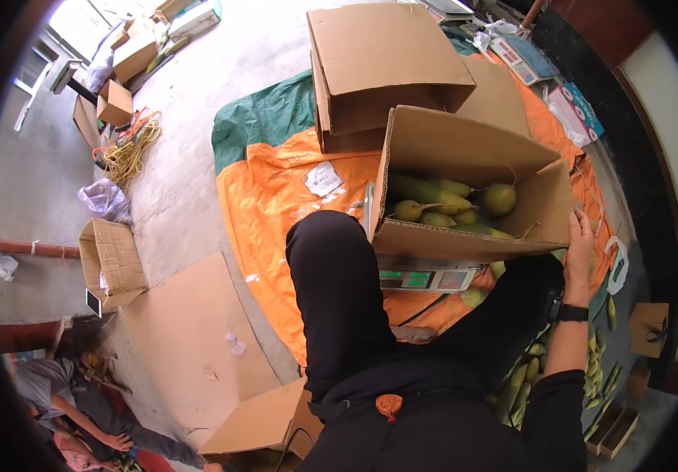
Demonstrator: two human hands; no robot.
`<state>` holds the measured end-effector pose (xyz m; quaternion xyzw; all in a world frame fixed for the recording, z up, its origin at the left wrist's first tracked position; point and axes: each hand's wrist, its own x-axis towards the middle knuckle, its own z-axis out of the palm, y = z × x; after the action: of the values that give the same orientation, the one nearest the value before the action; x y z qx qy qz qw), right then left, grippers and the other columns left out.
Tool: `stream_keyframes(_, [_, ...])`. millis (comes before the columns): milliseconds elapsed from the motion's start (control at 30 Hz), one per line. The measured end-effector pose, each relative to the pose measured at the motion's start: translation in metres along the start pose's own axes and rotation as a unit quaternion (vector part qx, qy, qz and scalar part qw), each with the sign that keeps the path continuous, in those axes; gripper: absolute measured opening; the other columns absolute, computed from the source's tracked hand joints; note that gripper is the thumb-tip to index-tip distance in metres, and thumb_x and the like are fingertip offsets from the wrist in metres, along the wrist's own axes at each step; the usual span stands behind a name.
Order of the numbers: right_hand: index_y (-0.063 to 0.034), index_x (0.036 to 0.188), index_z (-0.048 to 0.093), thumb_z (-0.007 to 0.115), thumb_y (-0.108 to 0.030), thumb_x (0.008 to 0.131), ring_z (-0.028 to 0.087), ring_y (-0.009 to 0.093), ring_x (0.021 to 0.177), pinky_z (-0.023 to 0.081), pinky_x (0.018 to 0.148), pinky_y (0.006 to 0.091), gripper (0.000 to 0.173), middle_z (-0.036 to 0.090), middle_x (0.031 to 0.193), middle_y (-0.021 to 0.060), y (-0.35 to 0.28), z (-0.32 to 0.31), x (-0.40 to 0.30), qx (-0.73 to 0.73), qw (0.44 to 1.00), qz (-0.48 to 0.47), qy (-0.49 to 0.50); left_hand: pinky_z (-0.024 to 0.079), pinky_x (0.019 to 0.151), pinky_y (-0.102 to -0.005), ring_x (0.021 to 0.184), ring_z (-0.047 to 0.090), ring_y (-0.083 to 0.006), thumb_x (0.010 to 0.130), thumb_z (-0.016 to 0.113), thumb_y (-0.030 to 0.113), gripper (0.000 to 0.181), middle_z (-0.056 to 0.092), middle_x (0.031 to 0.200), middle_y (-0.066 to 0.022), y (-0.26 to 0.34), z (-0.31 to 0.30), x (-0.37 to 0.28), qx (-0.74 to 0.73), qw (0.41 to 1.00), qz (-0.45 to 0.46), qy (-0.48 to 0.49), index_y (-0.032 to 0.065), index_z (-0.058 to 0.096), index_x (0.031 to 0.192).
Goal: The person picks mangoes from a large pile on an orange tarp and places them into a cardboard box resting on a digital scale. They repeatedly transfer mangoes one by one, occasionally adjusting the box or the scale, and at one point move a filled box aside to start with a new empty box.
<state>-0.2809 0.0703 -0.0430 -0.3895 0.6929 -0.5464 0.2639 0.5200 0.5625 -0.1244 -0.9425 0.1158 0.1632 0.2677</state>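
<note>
My right hand (581, 239) grips the right end of an open cardboard box (468, 242), its fingers at the wall near the upper edge. Several green radishes (497, 199) lie inside, mostly towards the box's left. Beneath the box is a digital scale (454, 279) with a lit green display, between my knees; the box hides most of its platform. My left hand is out of view. Before me an orange and green tarpaulin (262, 194) covers part of the floor, with a paper tag (323, 179) on it.
Large cardboard boxes (392, 53) stand beyond the held box. More green radishes (519, 389) lie at my right. An open carton (256, 419) is at lower left, by flat cardboard (197, 342). Another person (79, 407) is at far lower left. Yellow rope (129, 153) lies at left.
</note>
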Motion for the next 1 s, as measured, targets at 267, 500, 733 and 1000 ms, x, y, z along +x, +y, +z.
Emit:
stream_keyframes(267, [0.0032,0.109,0.059,0.054,-0.021,0.097,0.054,0.009,0.086,0.044,0.078,0.0229,0.028,0.061,0.096,0.0021,0.001,-0.014,0.008,-0.092,0.995,0.000,-0.047,0.045,0.093,-0.0424,0.107,0.059,-0.0405,0.086,0.050,0.010,0.032,0.061,0.110,-0.0303,0.001,-0.024,0.037,-0.164,0.963,0.019,0.211,-0.0096,0.059,0.109])
stream_keyframes(500, [0.0039,0.076,0.056,0.061,-0.024,0.090,0.046,0.009,0.062,0.040,0.057,0.0285,0.032,0.053,0.065,0.0037,-0.035,-0.028,0.030,-0.310,0.942,-0.025,-0.122,0.046,0.088,-0.0324,0.096,0.060,-0.0207,0.093,0.054,0.018,0.030,0.066,0.103,-0.0138,0.206,-0.210,0.029,-0.462,0.816,0.290,0.191,-0.0061,0.059,0.110])
stream_keyframes(733, [0.0042,0.074,0.060,0.066,-0.038,0.081,0.054,0.019,0.054,0.042,0.055,0.0347,0.043,0.055,0.058,0.0108,-0.044,-0.007,0.052,-0.384,0.907,0.001,-0.174,0.049,0.080,-0.0293,0.090,0.063,-0.0167,0.089,0.062,0.016,0.024,0.067,0.093,-0.0116,0.464,-0.374,-0.218,-0.345,0.659,0.663,0.084,-0.0022,0.063,0.104])
stream_keyframes(1000, [0.0060,0.078,0.065,0.059,-0.037,0.080,0.066,0.032,0.064,0.048,0.059,0.0404,0.043,0.062,0.064,0.0211,-0.021,-0.017,0.073,-0.396,0.886,0.019,-0.243,0.051,0.077,-0.0445,0.086,0.065,-0.0378,0.081,0.059,0.053,0.060,0.066,0.086,-0.0238,0.594,-0.367,-0.342,0.018,0.709,0.703,0.051,-0.0055,0.068,0.084])
